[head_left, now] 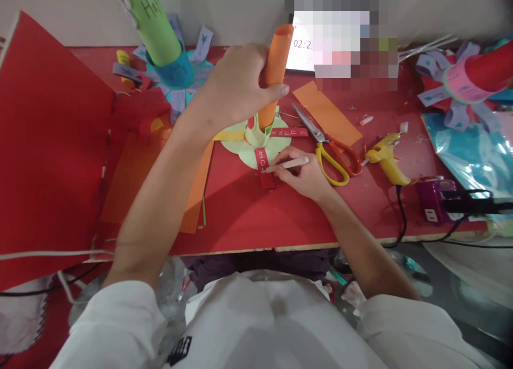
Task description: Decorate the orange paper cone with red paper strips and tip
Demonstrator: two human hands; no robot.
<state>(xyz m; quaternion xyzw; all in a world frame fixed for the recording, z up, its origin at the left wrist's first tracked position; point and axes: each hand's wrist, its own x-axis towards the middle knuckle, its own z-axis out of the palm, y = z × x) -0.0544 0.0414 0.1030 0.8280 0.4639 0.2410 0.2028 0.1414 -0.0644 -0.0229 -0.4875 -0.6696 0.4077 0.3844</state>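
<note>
Left hand [240, 80] clamped on tube [278, 51], right hand [306, 179] pinching pen [295, 163] at part-lettered strip [266, 181] facing front edge of desk [240, 222], side strip [295, 132] lettered.

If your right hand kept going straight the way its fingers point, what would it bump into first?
Most likely the red strip with white writing: the pen in the right hand seems to touch it, though depth is hard to judge.

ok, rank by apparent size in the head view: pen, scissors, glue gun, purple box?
1. Scissors
2. Glue gun and purple box: too alike to rank
3. Pen, thin and smallest of the four
</note>
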